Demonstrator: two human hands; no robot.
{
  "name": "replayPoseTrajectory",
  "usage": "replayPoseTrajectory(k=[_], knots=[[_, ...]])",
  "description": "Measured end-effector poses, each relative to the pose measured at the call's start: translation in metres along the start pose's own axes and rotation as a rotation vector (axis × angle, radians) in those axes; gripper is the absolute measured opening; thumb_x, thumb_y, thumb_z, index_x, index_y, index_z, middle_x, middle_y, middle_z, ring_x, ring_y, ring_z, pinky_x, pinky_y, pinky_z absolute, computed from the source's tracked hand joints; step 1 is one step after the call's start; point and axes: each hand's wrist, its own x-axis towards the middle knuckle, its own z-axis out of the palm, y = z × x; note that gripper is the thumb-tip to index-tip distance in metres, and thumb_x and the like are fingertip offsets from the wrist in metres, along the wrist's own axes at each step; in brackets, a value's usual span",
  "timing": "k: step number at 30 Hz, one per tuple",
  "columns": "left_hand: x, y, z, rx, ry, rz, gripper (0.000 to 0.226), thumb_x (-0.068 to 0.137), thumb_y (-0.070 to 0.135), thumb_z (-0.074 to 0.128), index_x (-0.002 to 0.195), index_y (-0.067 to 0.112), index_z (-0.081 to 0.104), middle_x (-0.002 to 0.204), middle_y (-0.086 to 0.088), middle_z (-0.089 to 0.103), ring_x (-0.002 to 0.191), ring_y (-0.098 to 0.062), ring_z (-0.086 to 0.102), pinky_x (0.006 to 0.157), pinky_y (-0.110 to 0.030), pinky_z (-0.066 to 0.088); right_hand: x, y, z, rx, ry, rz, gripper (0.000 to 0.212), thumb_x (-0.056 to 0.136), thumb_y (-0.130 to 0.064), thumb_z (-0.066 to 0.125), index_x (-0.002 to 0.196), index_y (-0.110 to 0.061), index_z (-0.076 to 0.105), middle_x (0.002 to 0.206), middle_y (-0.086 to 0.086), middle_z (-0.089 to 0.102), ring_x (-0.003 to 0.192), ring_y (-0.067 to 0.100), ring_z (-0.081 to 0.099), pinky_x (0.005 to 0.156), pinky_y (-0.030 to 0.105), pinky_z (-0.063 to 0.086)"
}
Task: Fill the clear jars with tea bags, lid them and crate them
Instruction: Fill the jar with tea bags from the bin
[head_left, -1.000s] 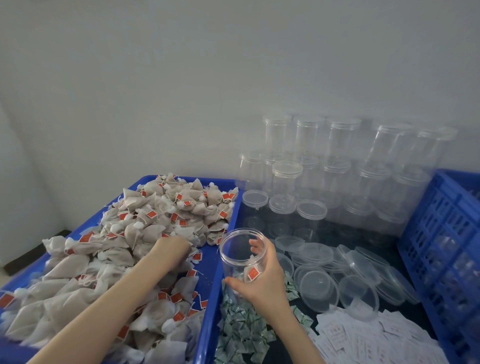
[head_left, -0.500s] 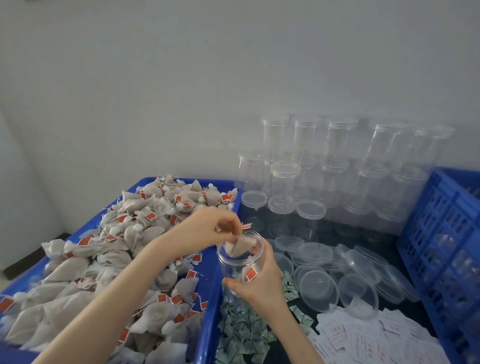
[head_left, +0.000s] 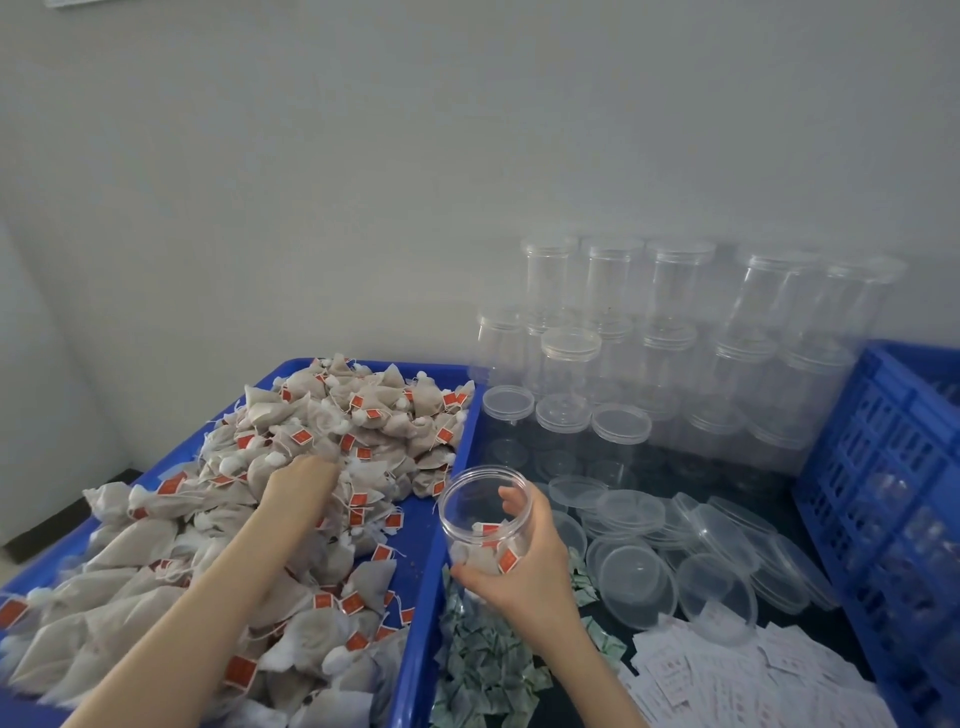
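Observation:
My right hand (head_left: 524, 566) grips a clear open jar (head_left: 485, 512) just right of the tray's edge; a few tea bags with red tags lie at its bottom. My left hand (head_left: 301, 486) is down in the heap of tea bags (head_left: 218, 525) that fills the blue tray (head_left: 415, 613). Its fingers are buried among the bags, so I cannot tell whether they hold one. Loose clear lids (head_left: 639, 571) lie to the right of the jar.
Stacked empty lidded jars (head_left: 670, 353) stand against the wall at the back. A blue crate (head_left: 883, 499) stands at the right. Small green sachets (head_left: 483, 670) and white paper slips (head_left: 727, 680) lie near the front.
My left hand dropped a tea bag into the jar and has gone back left into the heap. The jar holds more bags than before and has stayed in my right hand.

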Motion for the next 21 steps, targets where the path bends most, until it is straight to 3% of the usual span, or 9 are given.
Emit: replayPoseTrajectory(k=[3,5,9,12,15,17,21], knots=[[-0.002,-0.002,-0.017,-0.210,-0.018,-0.044,0.034,0.088,0.017,0.067,0.120,0.012,0.059,0.113,-0.004,0.062,0.099,-0.019,0.060,0.086,-0.027,0.049,0.001,0.000,-0.001,-0.004,0.002,0.007,0.093,0.058,-0.035,0.089,0.135,-0.044,0.037,0.132,-0.029,0.046,0.122,-0.011,0.045,0.089,0.004,0.041],[-0.009,-0.006,-0.027,-0.340,0.061,-0.026,0.026,0.088,0.015,0.065,0.114,0.012,0.064,0.109,-0.005,0.065,0.093,-0.020,0.061,0.078,-0.024,0.048,0.001,0.001,-0.001,-0.005,0.008,0.013,0.093,0.058,-0.035,0.089,0.133,-0.045,0.037,0.132,-0.027,0.047,0.123,-0.007,0.047,0.092,0.009,0.042],[-0.032,-0.007,-0.047,-0.558,0.449,0.126,0.017,0.091,0.007,0.062,0.102,0.010,0.074,0.103,-0.006,0.072,0.088,-0.016,0.065,0.086,-0.026,0.049,0.002,0.003,0.001,-0.005,-0.004,0.017,0.096,0.058,-0.031,0.092,0.134,-0.046,0.036,0.132,-0.029,0.046,0.122,-0.009,0.046,0.084,0.000,0.040],[-0.058,0.002,-0.074,-0.784,0.601,0.254,0.013,0.088,0.010,0.067,0.093,0.018,0.076,0.091,0.006,0.072,0.084,-0.006,0.064,0.080,-0.013,0.043,0.003,0.005,0.004,0.006,-0.007,0.011,0.098,0.058,-0.029,0.093,0.137,-0.042,0.036,0.131,-0.030,0.045,0.123,-0.010,0.044,0.083,-0.004,0.038],[-0.081,0.016,-0.101,-1.012,0.598,0.372,0.022,0.086,0.012,0.068,0.084,0.034,0.073,0.085,0.018,0.071,0.079,0.001,0.065,0.068,-0.004,0.045,0.003,0.004,0.008,0.017,-0.018,0.001,0.098,0.059,-0.028,0.093,0.139,-0.038,0.037,0.133,-0.028,0.046,0.124,-0.009,0.044,0.090,0.001,0.039],[-0.093,0.029,-0.112,-1.106,0.517,0.496,0.028,0.086,0.010,0.068,0.082,0.038,0.071,0.083,0.020,0.072,0.081,0.002,0.066,0.069,-0.007,0.049,0.003,0.004,0.010,0.032,-0.014,-0.007,0.096,0.059,-0.028,0.093,0.138,-0.038,0.038,0.133,-0.025,0.048,0.122,-0.011,0.045,0.090,0.001,0.040],[-0.100,0.061,-0.114,-1.041,0.437,0.643,0.029,0.087,0.010,0.067,0.085,0.039,0.069,0.083,0.022,0.070,0.084,0.005,0.065,0.077,-0.010,0.051,0.002,0.004,0.009,0.065,0.006,-0.015,0.092,0.058,-0.029,0.092,0.132,-0.044,0.040,0.129,-0.029,0.049,0.118,-0.019,0.044,0.087,-0.002,0.039]])
